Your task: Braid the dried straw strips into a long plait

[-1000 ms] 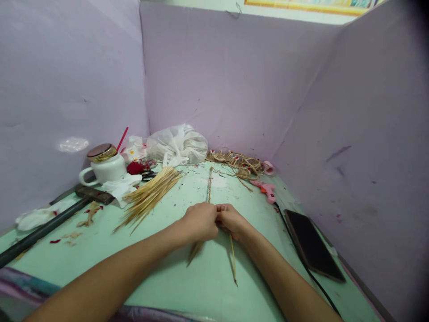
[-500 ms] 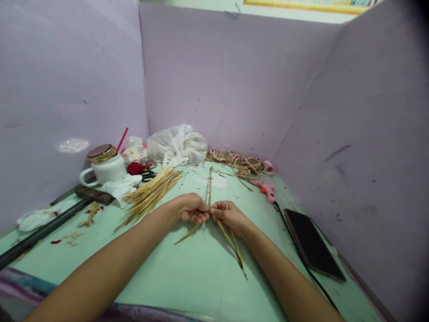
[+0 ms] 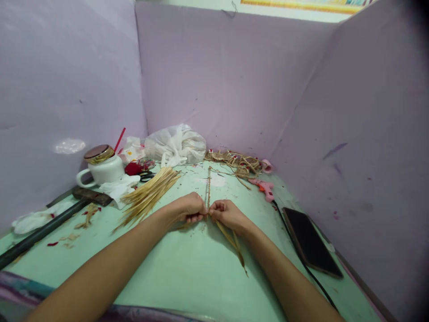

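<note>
Slender plaited cord (image 3: 209, 188), flat strips (image 3: 230, 240) (straw-coloured)

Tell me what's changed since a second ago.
The left hand has moved left and slightly farther from the wearer. Two strands now hang by the right hand, where one showed. Both hands remain at the braid; the straw bundle and glue gun stayed put.

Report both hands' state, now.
Left hand: closed, pinching at the near end of the braided cord.
Right hand: closed, pinching there too, loose strips trailing below.
</note>
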The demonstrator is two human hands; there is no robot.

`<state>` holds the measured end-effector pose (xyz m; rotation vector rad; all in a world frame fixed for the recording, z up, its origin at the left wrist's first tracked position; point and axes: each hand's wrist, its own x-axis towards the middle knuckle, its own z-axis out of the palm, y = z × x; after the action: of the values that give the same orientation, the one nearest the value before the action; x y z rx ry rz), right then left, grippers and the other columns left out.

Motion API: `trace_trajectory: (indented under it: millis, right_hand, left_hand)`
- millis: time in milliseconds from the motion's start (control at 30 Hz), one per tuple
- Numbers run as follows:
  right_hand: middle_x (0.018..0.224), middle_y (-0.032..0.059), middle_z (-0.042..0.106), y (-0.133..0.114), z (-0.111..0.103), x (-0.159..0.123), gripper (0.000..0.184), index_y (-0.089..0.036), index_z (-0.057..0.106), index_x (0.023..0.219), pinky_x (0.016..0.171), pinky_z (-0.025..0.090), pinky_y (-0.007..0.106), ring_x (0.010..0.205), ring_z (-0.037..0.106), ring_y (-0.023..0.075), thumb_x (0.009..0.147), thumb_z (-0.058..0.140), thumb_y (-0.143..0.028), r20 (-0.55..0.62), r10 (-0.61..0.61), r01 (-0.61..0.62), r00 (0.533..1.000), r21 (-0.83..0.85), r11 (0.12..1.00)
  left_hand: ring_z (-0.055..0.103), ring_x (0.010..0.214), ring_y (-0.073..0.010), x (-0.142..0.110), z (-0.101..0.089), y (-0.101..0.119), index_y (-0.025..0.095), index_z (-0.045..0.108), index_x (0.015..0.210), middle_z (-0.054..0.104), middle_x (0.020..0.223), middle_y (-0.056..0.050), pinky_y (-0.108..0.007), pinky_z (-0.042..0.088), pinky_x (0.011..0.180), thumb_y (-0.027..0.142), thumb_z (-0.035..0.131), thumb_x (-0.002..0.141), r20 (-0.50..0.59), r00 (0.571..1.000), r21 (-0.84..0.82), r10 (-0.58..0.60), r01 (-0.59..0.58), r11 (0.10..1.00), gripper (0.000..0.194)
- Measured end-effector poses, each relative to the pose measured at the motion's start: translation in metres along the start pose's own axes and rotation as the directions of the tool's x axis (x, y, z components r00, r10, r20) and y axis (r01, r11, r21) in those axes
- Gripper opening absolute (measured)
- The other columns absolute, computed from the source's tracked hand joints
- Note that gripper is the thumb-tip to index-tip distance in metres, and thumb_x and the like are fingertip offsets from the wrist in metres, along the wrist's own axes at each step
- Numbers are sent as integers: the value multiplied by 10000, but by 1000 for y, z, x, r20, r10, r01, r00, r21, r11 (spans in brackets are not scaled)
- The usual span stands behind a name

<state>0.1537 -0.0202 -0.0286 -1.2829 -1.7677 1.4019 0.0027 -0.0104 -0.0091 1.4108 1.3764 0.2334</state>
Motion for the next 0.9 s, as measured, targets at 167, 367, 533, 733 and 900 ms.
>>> trace_trajectory:
  millis: [167, 367, 533, 733, 900]
  right_hand:
    - [460, -37, 483, 0, -5, 0, 33, -132, 545, 603, 420, 262, 174, 440, 363, 60, 606, 517, -149, -32, -67, 59, 997, -208, 976]
    - [416, -32, 456, -4, -13, -4, 97, -132, 568, 522, 389, 238, 191, 393, 328, 57, 578, 550, -209, -139, 58, -94, 989, -266, 959]
    - [387, -19, 486, -9, 0, -12, 95, -142, 549, 472, 379, 252, 190, 371, 388, 70, 548, 499, -117, 6, 82, -78, 997, -255, 964]
    - [421, -18, 523, -10, 10, -16, 88, -148, 565, 534, 392, 258, 192, 392, 417, 77, 599, 506, -137, 24, -42, 47, 999, -307, 950]
    - [467, 12, 542, -16, -9, -12, 197, -125, 534, 518, 422, 342, 181, 412, 440, 67, 671, 566, -244, -86, 50, -55, 995, -57, 997]
  left_hand:
    - [221, 281, -42, -1, 4, 1, 133, 499, 507, 312, 334, 66, -199, 121, 312, 193, 527, 533, -85, 992, -19, 90, -92, 996, 71]
    - [226, 299, -40, -2, 12, 3, 124, 520, 518, 341, 345, 63, -200, 143, 325, 163, 533, 494, -151, 986, -13, 72, -75, 997, 48]
    - [219, 291, -46, -1, 19, 5, 153, 435, 432, 304, 305, 54, -206, 125, 328, 165, 499, 489, -193, 978, -38, -81, 75, 996, 87]
    - [212, 293, -37, -6, 12, 4, 159, 392, 430, 288, 323, 63, -205, 100, 331, 164, 503, 484, -138, 990, -77, 8, -19, 997, 124]
    - [209, 296, -31, -5, -2, 1, 153, 447, 501, 312, 353, 72, -201, 85, 333, 232, 567, 511, -29, 991, -127, 128, -131, 983, 144]
